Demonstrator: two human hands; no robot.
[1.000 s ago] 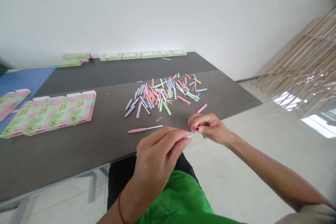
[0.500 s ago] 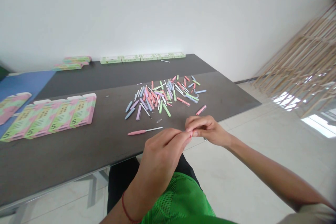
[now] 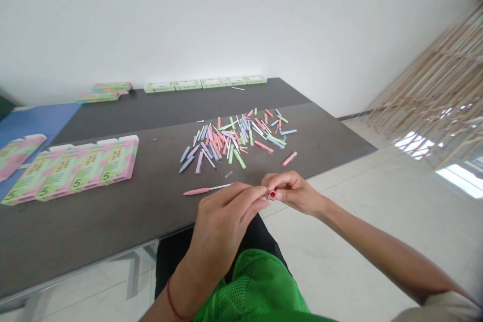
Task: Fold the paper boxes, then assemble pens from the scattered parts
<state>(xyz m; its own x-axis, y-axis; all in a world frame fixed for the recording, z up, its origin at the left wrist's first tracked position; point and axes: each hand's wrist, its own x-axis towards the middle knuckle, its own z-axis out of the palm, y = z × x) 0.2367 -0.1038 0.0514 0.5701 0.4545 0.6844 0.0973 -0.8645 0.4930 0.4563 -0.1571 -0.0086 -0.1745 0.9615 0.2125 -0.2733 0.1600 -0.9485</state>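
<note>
My right hand [image 3: 292, 191] is closed, with thumb and fingers pinching a pink pen cap [image 3: 272, 194] whose round open end faces me. My left hand [image 3: 226, 216] is also closed in a pinch, its fingertips against the left side of the cap. Whatever lies between those left fingertips is too small to make out. Just beyond the left hand, a pink pen barrel [image 3: 196, 191] with a white refill [image 3: 221, 186] in it lies on the table. Another pink pen cap [image 3: 289, 159] with a clip rests past the right hand, and a small clear piece [image 3: 228, 174] lies nearby.
A pile of pastel pen parts [image 3: 234, 141] spreads over the dark table [image 3: 158, 211]. Flat printed cartons [image 3: 121, 158] stand in a row at left, with green boxes [image 3: 213, 82] along the wall. A blue surface [image 3: 53, 118] adjoins at left. The table's edge runs beneath my hands.
The cap has turned so that its open end now shows toward me. Both hands have shifted slightly left, and the left fingertips have drawn to the cap's side.
</note>
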